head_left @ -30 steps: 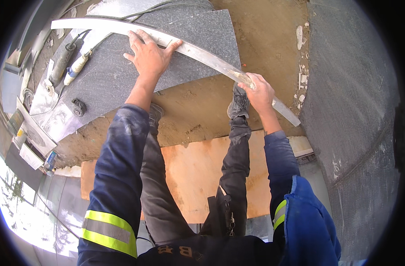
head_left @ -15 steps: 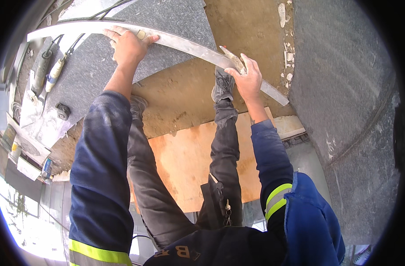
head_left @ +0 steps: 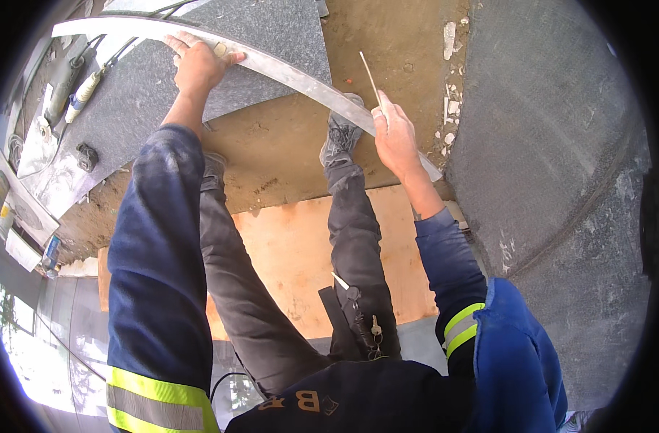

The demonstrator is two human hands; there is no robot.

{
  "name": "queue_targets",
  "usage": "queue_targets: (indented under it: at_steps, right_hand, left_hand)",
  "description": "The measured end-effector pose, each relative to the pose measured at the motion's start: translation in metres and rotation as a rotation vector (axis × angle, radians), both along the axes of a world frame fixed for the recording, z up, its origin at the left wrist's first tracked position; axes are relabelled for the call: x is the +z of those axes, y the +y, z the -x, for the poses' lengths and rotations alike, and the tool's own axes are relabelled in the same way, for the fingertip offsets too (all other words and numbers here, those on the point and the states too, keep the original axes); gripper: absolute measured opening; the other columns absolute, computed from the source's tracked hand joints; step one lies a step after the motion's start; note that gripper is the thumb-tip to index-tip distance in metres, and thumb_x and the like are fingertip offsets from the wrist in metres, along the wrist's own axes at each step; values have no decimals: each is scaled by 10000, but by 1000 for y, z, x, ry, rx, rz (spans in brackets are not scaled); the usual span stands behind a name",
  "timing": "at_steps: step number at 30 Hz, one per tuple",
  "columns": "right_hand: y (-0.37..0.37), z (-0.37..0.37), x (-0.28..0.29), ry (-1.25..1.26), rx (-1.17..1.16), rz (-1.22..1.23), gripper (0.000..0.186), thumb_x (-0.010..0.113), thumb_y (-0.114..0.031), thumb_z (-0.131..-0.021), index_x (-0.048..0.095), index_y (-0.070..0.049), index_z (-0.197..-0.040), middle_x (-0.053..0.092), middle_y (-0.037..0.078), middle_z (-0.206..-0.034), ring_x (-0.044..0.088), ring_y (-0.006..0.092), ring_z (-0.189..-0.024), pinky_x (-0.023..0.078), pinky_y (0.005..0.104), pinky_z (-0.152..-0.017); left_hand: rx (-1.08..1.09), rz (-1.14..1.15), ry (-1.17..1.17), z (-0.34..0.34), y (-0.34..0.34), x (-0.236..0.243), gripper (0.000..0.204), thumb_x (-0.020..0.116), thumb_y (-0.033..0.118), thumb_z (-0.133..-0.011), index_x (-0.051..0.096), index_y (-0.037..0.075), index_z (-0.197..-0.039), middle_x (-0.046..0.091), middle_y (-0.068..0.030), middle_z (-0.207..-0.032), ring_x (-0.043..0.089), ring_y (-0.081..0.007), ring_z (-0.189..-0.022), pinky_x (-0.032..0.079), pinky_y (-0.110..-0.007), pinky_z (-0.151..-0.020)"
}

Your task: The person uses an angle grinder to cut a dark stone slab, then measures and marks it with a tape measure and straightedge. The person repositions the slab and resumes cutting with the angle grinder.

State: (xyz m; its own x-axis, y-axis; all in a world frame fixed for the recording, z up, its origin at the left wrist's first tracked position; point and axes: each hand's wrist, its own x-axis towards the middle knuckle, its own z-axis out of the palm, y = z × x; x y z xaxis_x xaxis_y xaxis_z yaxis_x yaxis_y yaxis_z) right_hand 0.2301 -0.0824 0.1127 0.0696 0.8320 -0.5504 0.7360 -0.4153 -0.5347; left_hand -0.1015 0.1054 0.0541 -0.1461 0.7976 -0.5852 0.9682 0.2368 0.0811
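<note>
A long pale metal straightedge (head_left: 300,81) lies slantwise over a grey speckled slab (head_left: 264,32), its right end reaching out over the sandy floor. My left hand (head_left: 199,66) grips the bar towards its left part, fingers spread over the far side and thumb along it. Near the other end, my right hand (head_left: 397,141) is closed around a thin, pale, pointed tool (head_left: 368,71) whose tip points away from me. That hand lies over the straightedge; its fingers partly hide how the tool is held.
Two corded power tools (head_left: 84,97) lie on the slab at the left, near a small dark object (head_left: 86,156). A large dark grey slab (head_left: 546,123) fills the right side, with broken white chips (head_left: 451,108) along its edge. A plywood board (head_left: 279,289) lies beneath my legs.
My right hand has turned, so the pointed tool now stands thin and edge-on. The whole scene has shifted slightly left and up; my left hand keeps its place on the straightedge.
</note>
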Motion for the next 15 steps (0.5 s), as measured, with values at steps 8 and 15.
queue_targets:
  at_steps: [8,15]
  right_hand:
    - [19,15,12,-66,355,235,659,512,-72,-1015,284,-103,-1632,682,285,-1190,666,499,-1022,521,567,-885]
    - [21,26,-12,-99,255,97,673,638,-136,-944,404,-108,-1574,687,222,-1178,678,448,-1055,540,539,-900]
  left_hand:
    - [24,-1,-8,-1,-4,-4,1493,889,656,-670,43,-162,-1589,-5,-429,-1652,334,-566,-1475,487,-538,-1115]
    - [82,11,-25,-10,-1,10,1465,914,614,-655,79,-121,-1609,-13,-376,-1682,304,-564,-1490,495,-543,-1107]
